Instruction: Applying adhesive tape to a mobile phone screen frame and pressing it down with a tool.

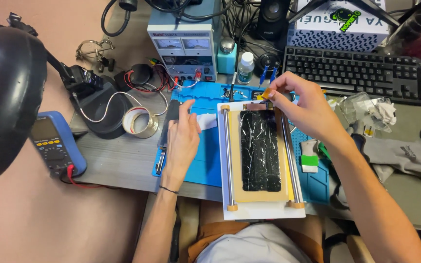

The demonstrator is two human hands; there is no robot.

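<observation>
Orange tape tab (266,93) pinched in right hand (304,108) fingertips above cracked black screen (260,150); left hand (182,141) loosely open, empty.

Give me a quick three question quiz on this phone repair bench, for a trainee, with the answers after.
1. True or false: the right hand pinches something small at the top end of the cracked black panel.
2. What lies nearest the left hand?
A. the keyboard
B. the blue work mat
C. the grey glove
3. Fill in: the panel lies between two metal ____ on a white frame.

Key:
1. True; the pinched piece is orange, too small to identify.
2. B; the hand rests at the mat's left edge.
3. Rods, one along each long side.
</observation>
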